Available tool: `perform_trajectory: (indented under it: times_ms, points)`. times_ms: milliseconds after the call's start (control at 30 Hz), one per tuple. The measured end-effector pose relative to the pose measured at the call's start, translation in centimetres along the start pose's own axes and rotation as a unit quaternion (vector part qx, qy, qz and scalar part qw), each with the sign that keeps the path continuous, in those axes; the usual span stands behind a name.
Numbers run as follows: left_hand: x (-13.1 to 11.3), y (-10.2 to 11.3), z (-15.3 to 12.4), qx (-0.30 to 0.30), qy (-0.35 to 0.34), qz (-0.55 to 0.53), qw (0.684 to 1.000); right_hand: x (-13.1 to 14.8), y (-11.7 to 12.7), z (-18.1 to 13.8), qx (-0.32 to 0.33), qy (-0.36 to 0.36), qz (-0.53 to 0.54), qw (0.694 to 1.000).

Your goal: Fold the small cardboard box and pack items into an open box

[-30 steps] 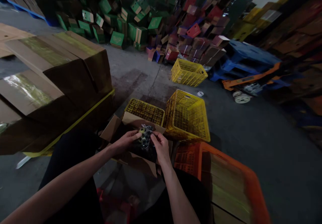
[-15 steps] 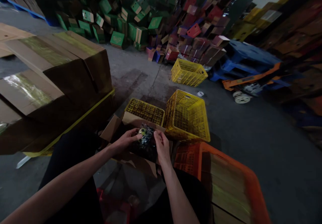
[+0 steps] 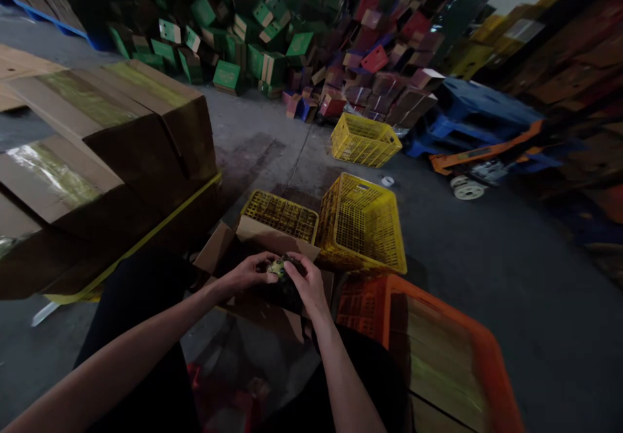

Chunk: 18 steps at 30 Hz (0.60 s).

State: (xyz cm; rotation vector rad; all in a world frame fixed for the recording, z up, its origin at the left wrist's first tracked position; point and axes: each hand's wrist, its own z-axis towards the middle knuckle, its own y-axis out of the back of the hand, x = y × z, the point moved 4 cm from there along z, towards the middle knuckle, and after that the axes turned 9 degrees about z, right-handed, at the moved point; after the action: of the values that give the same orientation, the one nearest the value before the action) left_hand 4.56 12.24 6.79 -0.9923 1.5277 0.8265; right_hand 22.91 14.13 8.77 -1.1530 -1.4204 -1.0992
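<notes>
Between my two hands is a small yellow-green, roundish item with darker patches and a shiny clear plastic wrap. My left hand grips its left side with thumb and fingers. From the right, my right hand closes its fingers on the wrap and the item's right edge. Both hands are over an open cardboard box with its flaps spread. The box's dark inside is mostly hidden by my hands and shadow. What kind of thing the item is, I cannot make out.
Beyond the box stand a yellow crate and an open yellow crate. An orange crate holding cartons is at my right. Taped cartons are stacked left. Farther off lie another yellow crate, blue pallets and an orange pallet jack.
My right hand has moved left and closed in on the item. The loose plastic that spread toward the right is now gathered around it. My left hand has barely shifted.
</notes>
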Motion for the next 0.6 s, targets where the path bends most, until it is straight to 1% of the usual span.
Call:
perform_trajectory:
  times_ms: [67, 133, 267, 433, 600]
  points:
    - [0.4, 0.0, 0.2, 0.007, -0.005, 0.013, 1.0, 0.0, -0.1, -0.1, 0.016, -0.007, 0.001, 1.0]
    - [0.6, -0.1, 0.3, 0.011, -0.007, 0.016, 1.0, 0.0, -0.1, -0.1, 0.017, -0.003, -0.001, 1.0]
    - [0.6, -0.1, 0.4, 0.016, 0.0, 0.011, 1.0, -0.1, 0.2, 0.0, -0.021, 0.006, -0.008, 1.0]
    - [0.2, 0.1, 0.4, -0.005, 0.005, -0.005, 1.0, -0.5, 0.6, -0.1, -0.066, -0.024, 0.022, 0.997]
    - [0.4, 0.2, 0.5, -0.01, 0.001, -0.016, 1.0, -0.6, 0.9, 0.0, -0.088, -0.023, 0.041, 0.995]
